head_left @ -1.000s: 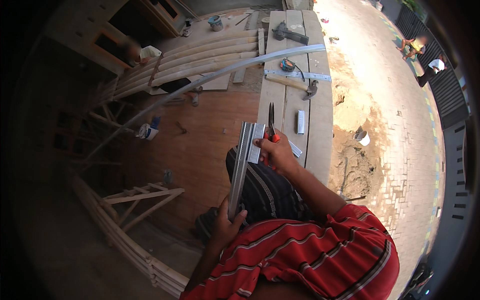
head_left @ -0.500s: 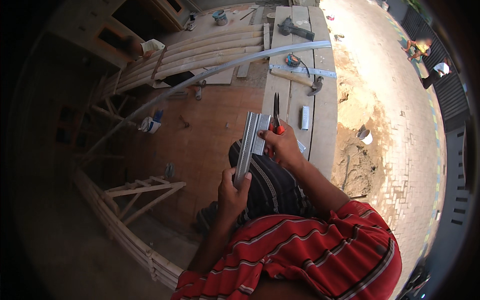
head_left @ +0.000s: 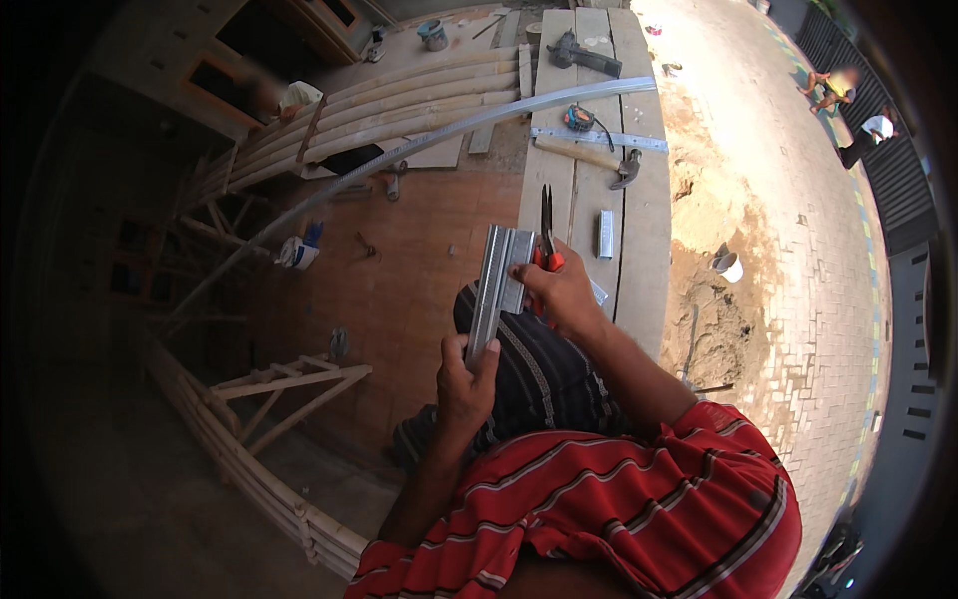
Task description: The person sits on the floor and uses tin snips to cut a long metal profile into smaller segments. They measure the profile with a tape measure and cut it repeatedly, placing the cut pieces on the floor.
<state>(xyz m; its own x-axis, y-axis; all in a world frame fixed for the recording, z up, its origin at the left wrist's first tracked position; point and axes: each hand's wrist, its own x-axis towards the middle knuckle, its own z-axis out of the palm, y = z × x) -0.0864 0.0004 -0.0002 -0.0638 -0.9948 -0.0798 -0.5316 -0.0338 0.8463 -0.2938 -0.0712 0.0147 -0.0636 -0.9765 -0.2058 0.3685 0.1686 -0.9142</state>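
Note:
My left hand grips the lower end of a galvanized metal channel piece, which stands tilted in front of my knee. Against its right side lies a shorter metal channel piece, held under the thumb of my right hand. That same hand also keeps a pair of snips with red handles and dark blades, pointing away from me. On the plank bench to the right rests another short channel piece. A further metal bit is partly hidden behind my right hand.
Along the bench lie a claw hammer, a tape measure, a flat metal strip and a dark power tool. A long metal channel stretches leftward from it. Bamboo poles and two seated people are farther off; a wooden frame stands left.
Both hands keep their holds on the two channel pieces and the snips. The short piece has shifted very slightly against the longer one; the whole view has moved a little.

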